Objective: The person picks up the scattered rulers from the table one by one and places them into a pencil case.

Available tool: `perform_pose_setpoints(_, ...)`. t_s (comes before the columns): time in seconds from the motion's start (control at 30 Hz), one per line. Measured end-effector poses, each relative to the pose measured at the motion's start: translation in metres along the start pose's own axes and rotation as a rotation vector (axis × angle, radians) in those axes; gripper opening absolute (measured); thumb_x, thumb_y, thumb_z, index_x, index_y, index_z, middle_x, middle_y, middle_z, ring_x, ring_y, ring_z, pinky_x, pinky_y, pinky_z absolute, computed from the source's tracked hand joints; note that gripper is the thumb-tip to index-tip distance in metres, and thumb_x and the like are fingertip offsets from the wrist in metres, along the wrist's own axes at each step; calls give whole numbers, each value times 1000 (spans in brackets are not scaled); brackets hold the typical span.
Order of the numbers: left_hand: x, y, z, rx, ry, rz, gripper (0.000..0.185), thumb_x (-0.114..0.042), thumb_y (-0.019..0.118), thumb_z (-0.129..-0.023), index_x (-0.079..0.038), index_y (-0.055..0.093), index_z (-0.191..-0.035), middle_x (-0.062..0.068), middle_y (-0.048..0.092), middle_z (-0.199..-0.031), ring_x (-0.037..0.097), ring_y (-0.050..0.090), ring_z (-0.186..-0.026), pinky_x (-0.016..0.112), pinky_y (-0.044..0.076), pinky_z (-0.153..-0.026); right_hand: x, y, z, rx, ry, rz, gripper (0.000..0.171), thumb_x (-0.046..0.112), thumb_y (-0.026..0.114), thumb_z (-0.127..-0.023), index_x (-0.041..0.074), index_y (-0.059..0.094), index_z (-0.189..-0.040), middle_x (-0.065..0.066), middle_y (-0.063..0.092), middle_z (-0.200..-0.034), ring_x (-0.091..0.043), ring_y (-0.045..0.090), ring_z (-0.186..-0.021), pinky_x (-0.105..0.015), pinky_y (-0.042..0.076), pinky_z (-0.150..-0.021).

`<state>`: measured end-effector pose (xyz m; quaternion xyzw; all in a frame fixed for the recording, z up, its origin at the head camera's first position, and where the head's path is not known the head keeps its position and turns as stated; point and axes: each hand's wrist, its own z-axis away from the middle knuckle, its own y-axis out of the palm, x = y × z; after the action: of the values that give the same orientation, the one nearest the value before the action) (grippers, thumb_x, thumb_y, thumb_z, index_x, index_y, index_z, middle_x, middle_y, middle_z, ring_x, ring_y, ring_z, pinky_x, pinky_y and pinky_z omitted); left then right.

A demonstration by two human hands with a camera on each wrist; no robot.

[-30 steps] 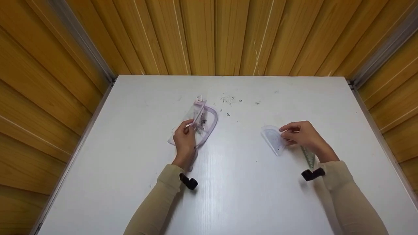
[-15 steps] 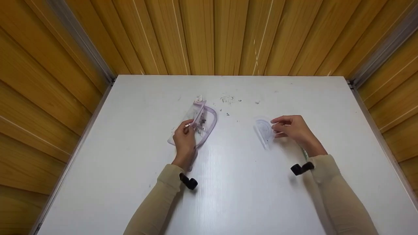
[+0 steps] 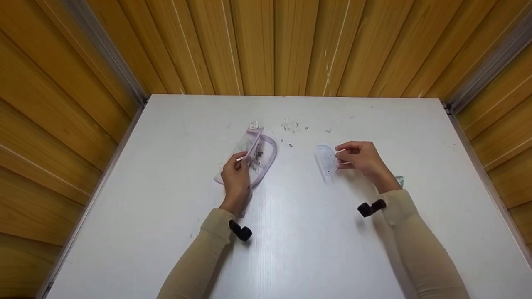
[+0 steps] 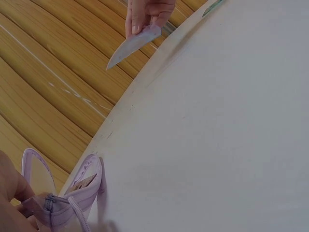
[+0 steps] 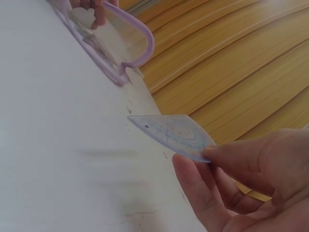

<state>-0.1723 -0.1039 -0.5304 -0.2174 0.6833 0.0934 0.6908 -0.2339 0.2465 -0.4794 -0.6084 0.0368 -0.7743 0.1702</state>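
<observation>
My left hand (image 3: 235,176) pinches the upper edge of a see-through zip pencil case (image 3: 272,154) with lilac trim, holding its mouth apart. Small dark bits show inside through the clear side. The zip slider (image 4: 49,200) and its lilac cord hang near my left fingers in the left wrist view. To the right, my right hand (image 3: 363,160) grips a clear protractor (image 5: 174,133) by its curved edge between thumb and fingertips. The protractor is tilted above the table, apart from the case, with its blue markings facing up in the right wrist view.
A green ruler-like piece (image 3: 400,180) lies on the white table (image 3: 299,249), mostly hidden behind the right wrist. Dark specks and smudges (image 3: 289,126) mark the table beyond the case. Wood-panelled walls (image 3: 291,45) border the back and sides.
My right hand has carried the protractor left and away from me, closer to the pencil case, passing off the green piece. My left hand and the case have stayed in place.
</observation>
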Motion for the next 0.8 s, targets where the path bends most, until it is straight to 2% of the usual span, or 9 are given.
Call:
perform_pose_setpoints(0.13, 0, 0, -1, -4, 0, 0, 31, 2, 57, -98, -12, 73, -121, 12, 76, -107, 27, 70, -93, 24, 47, -65, 4, 11, -10, -1, 6, -24, 30, 8, 72, -96, -2, 68, -123, -14, 65, -105, -19, 70, -84, -35, 60, -79)
perform_pose_setpoints(0.3, 0, 0, -1, 9, 32, 3, 30, 1, 56, -99, -11, 72, -121, 15, 76, -107, 29, 69, -88, 23, 45, -62, 12, 29, -23, 20, 15, -136, 32, 0, 72, -93, -8, 66, -124, -11, 67, -98, -19, 68, -83, -38, 60, -80)
perform_pose_setpoints(0.37, 0, 1, 0, 19, 36, 10, 29, 0, 56, -100, -10, 72, -122, 16, 76, -107, 30, 70, -89, 24, 46, -63, 15, 37, -28, 22, 31, -154, 32, -1, 72, -93, -8, 66, -124, -12, 66, -99, -20, 68, -84, -39, 60, -80)
perform_pose_setpoints(0.5, 0, 2, 0, 29, 29, 14, 28, -2, 58, -101, -11, 71, -123, 15, 76, -108, 29, 71, -96, 26, 49, -69, 22, 51, -39, 15, 59, -119, 30, 3, 72, -94, -4, 68, -123, -15, 64, -106, -21, 67, -89, -37, 60, -80)
perform_pose_setpoints(0.8, 2, 4, -3, 16, 31, 16, 27, -1, 58, -100, -10, 71, -123, 15, 76, -105, 29, 70, -91, 25, 46, -63, 30, 83, -55, 46, 62, -179, 29, 2, 71, -94, -4, 68, -123, -19, 67, -108, -25, 69, -92, -39, 59, -82)
